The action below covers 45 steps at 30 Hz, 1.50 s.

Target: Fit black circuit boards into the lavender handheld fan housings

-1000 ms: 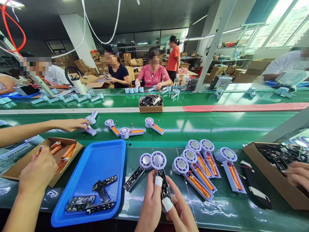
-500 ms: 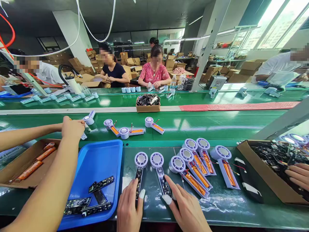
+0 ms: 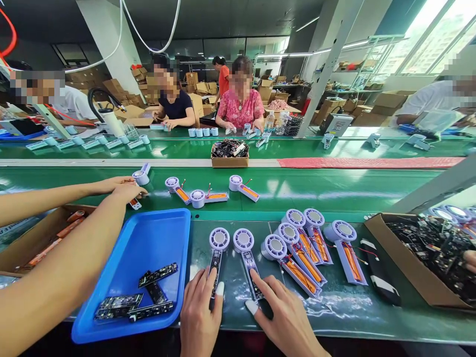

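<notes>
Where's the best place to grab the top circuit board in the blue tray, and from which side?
Probably by its two long edges near the middle, coming from above. The circuit board is long and narrow and lies uppermost in the blue tray, seemingly resting across another board. Its top and sides look free, and holding the edges should avoid its components.

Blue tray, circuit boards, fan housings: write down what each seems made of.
The blue tray looks like moulded plastic: glossy, rounded corners. The circuit board seems dark fibreglass, matt, studded with components. The fan housing looks like smooth pale-lilac plastic, its silvery centre perhaps coated plastic or metal.
</notes>
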Available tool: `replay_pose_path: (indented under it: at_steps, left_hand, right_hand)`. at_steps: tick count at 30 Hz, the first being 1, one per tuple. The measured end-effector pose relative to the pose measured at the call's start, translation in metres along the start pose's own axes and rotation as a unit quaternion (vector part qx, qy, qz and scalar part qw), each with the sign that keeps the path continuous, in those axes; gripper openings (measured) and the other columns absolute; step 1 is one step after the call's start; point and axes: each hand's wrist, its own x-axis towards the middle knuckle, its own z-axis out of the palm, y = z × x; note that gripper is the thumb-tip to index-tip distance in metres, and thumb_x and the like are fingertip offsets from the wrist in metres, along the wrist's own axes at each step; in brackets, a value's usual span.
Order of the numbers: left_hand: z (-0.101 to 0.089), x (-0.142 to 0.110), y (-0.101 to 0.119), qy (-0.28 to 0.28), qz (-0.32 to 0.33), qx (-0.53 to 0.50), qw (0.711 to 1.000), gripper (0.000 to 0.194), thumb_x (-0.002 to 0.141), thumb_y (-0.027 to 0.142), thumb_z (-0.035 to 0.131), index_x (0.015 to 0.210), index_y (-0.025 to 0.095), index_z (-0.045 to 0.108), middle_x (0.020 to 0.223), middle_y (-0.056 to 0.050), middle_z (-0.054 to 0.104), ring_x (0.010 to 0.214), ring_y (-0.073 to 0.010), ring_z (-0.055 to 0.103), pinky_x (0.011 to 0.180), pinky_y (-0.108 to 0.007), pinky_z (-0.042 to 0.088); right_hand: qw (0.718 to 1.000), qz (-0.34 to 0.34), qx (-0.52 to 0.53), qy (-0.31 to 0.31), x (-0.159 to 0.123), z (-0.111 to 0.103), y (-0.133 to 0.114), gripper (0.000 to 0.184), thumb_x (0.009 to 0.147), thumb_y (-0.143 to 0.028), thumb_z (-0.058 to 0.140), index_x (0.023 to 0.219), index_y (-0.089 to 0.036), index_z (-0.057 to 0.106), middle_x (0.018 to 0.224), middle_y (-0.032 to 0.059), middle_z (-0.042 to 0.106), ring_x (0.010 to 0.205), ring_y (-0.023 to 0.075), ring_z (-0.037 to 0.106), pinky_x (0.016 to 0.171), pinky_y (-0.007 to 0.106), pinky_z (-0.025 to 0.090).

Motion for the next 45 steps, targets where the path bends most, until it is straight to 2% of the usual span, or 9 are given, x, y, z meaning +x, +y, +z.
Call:
replay_pose_path:
  at_steps: [5,10,15,19,24,30,36,40,45]
  left_hand:
    - [0.0,0.0,0.0,-0.012,0.003,0.015,1.0,0.046,0.089,0.014,0.055,0.135,0.019,0.048,0.125,-0.01,0.067,0.119,-0.0253,0.059,0.099,-0.039,0.047]
    - [0.0,0.003,0.002,-0.034,-0.006,0.033,0.999,0.057,0.09,0.018,0.054,0.144,0.021,0.038,0.128,-0.009,0.064,0.118,-0.0263,0.058,0.096,-0.041,0.05]
    - [0.0,0.007,0.002,-0.052,-0.009,0.05,0.997,0.054,0.091,0.019,0.051,0.144,0.024,0.039,0.123,-0.008,0.066,0.114,-0.026,0.061,0.091,-0.042,0.054]
    - [0.003,0.007,0.001,-0.038,-0.003,0.071,0.997,0.052,0.089,0.016,0.049,0.141,0.022,0.042,0.13,-0.01,0.063,0.121,-0.0281,0.058,0.092,-0.045,0.054]
    - [0.002,0.012,0.004,-0.049,0.044,0.098,0.993,0.052,0.088,0.012,0.045,0.139,0.014,0.043,0.129,-0.013,0.065,0.121,-0.0276,0.06,0.093,-0.043,0.055]
    - [-0.007,0.022,0.005,-0.096,0.113,0.127,0.981,0.056,0.083,0.021,0.054,0.137,0.006,0.045,0.124,-0.017,0.068,0.113,-0.0291,0.065,0.088,-0.038,0.059]
    - [0.001,0.029,-0.003,-0.042,0.152,0.138,0.978,0.054,0.078,0.019,0.05,0.131,0.008,0.049,0.114,-0.015,0.073,0.103,-0.0274,0.07,0.081,-0.036,0.062]
    - [0.015,0.021,0.005,-0.005,0.113,0.149,0.982,0.05,0.079,0.018,0.049,0.128,0.009,0.052,0.11,-0.015,0.074,0.099,-0.0275,0.072,0.077,-0.035,0.063]
    - [0.03,0.01,0.022,0.03,-0.01,0.134,0.99,0.046,0.082,0.014,0.047,0.128,0.013,0.052,0.116,-0.012,0.073,0.109,-0.0285,0.067,0.084,-0.04,0.06]
  right_hand:
    - [1.0,0.009,0.013,-0.018,0.001,-0.003,-0.001,0.072,0.082,-0.018,0.054,0.15,-0.024,0.03,0.108,0.0089,0.063,0.088,0.0242,0.067,0.071,0.035,0.058]
    - [0.998,0.019,-0.026,-0.051,0.006,0.003,0.001,0.083,0.084,-0.021,0.052,0.155,-0.025,0.011,0.106,0.0095,0.063,0.082,0.0269,0.069,0.06,0.037,0.058]
    - [0.997,-0.006,-0.051,-0.058,0.008,0.011,0.006,0.079,0.086,-0.021,0.05,0.155,-0.024,0.011,0.106,0.011,0.063,0.078,0.0275,0.07,0.057,0.038,0.058]
    - [0.996,-0.021,-0.057,-0.063,0.009,0.014,0.009,0.079,0.085,-0.021,0.051,0.154,-0.022,0.012,0.104,0.0108,0.064,0.075,0.0269,0.07,0.057,0.039,0.059]
    - [0.998,-0.018,-0.053,-0.031,0.011,0.018,0.006,0.081,0.085,-0.02,0.05,0.154,-0.022,0.008,0.094,0.0075,0.064,0.072,0.0267,0.07,0.053,0.036,0.057]
    - [0.998,0.013,-0.056,0.0,0.011,0.023,-0.001,0.077,0.084,-0.016,0.048,0.153,-0.023,0.014,0.087,0.0053,0.061,0.071,0.0253,0.068,0.054,0.035,0.057]
    - [0.996,0.035,-0.08,0.028,0.013,0.031,-0.006,0.076,0.079,-0.014,0.047,0.15,-0.021,0.024,0.09,0.0078,0.062,0.073,0.0255,0.068,0.056,0.036,0.058]
    - [0.994,0.025,-0.078,0.073,0.014,0.035,-0.007,0.077,0.08,-0.015,0.045,0.152,-0.021,0.021,0.087,0.0072,0.063,0.069,0.0242,0.067,0.053,0.033,0.058]
    - [0.991,0.014,-0.079,0.105,0.012,0.04,-0.005,0.075,0.084,-0.018,0.041,0.155,-0.023,0.016,0.082,0.0058,0.062,0.065,0.0229,0.067,0.051,0.03,0.056]
